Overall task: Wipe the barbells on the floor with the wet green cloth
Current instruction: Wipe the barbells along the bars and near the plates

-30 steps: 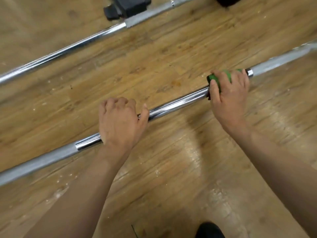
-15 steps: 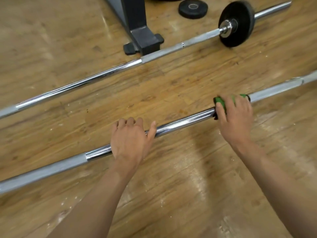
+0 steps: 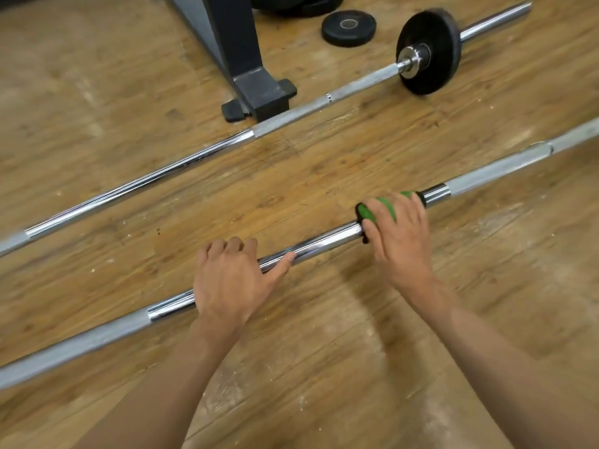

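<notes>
- I'm mid-wipe on the near bar (image 3: 324,243), which lies on the floor (image 3: 324,367). My right hand (image 3: 400,241) has its fingers curled round the cloth (image 3: 381,210), which is wrapped about the chrome.
- My left hand (image 3: 230,280) steadies the bar, fingers curled over it, thumb laid along it.
- Next, I judge, the cloth slides on toward the grey section (image 3: 496,171), squeeze kept.
- The run is open both ways. The far bar (image 3: 146,183) lies well apart, with the rack foot (image 3: 262,92) touching its far side.

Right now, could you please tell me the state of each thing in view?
near barbell: lying on the floor
green cloth: wrapped round the near barbell, under the right hand
left hand: curled over the near barbell
right hand: gripping the green cloth
far barbell: on the floor, untouched, plate fitted
</notes>
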The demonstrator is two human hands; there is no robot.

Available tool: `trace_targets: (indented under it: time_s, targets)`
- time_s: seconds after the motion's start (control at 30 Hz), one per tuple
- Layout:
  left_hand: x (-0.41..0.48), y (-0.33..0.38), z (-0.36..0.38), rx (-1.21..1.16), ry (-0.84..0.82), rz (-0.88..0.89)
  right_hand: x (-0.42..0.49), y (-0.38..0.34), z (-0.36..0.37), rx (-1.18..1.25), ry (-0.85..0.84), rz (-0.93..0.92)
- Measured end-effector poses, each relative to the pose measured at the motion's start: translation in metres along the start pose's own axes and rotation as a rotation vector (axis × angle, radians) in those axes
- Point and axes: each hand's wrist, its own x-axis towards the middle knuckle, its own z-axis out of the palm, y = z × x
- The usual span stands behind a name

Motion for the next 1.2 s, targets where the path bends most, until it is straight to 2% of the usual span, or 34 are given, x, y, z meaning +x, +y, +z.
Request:
trace_targets:
  time_s: [0.07, 0.13, 0.27, 0.33, 0.4, 0.5, 0.57, 0.73, 0.87, 0.93, 1.03, 1.1, 1.2]
  targets:
    - [0.002, 0.000, -0.002, 0.019, -0.005, -0.006, 0.009, 0.033, -0.007, 0.000, 0.048, 0.177]
    - [0.003, 0.001, -0.003, 0.044, -0.012, -0.001, 0.016, 0.042, -0.010, 0.017, 0.073, 0.272]
    - [0.004, 0.002, -0.004, 0.083, 0.003, 0.001, 0.013, -0.012, 0.001, 0.012, 0.181, 0.349]
    - [0.004, 0.002, -0.005, 0.094, -0.001, -0.002, -0.001, -0.056, 0.015, 0.059, 0.142, 0.251]
    - [0.004, 0.002, -0.005, 0.101, -0.005, -0.002, -0.014, -0.083, 0.024, 0.114, 0.074, 0.073]
    - [0.006, 0.002, -0.004, 0.104, -0.011, -0.009, -0.016, -0.065, 0.025, 0.088, 0.015, -0.175]
    - [0.008, 0.002, -0.005, 0.100, -0.027, -0.012, -0.009, -0.031, 0.019, 0.044, 0.015, -0.224]
    - [0.007, 0.002, -0.006, 0.091, -0.009, -0.007, 0.013, 0.040, -0.004, 0.049, 0.118, 0.238]
    - [0.008, 0.004, -0.006, 0.080, -0.017, 0.005, 0.020, 0.001, -0.001, 0.061, 0.177, 0.380]
    - [0.006, 0.004, -0.007, 0.081, -0.019, 0.007, 0.006, -0.040, 0.010, 0.072, 0.147, 0.287]
    - [0.006, 0.004, -0.007, 0.101, -0.039, 0.007, -0.015, -0.084, 0.022, 0.141, 0.067, 0.041]
    - [0.005, 0.004, -0.008, 0.119, -0.053, 0.003, -0.012, -0.085, 0.022, 0.143, 0.048, -0.084]
    - [0.004, 0.005, -0.008, 0.108, -0.049, 0.017, 0.002, -0.050, 0.014, 0.071, 0.034, -0.231]
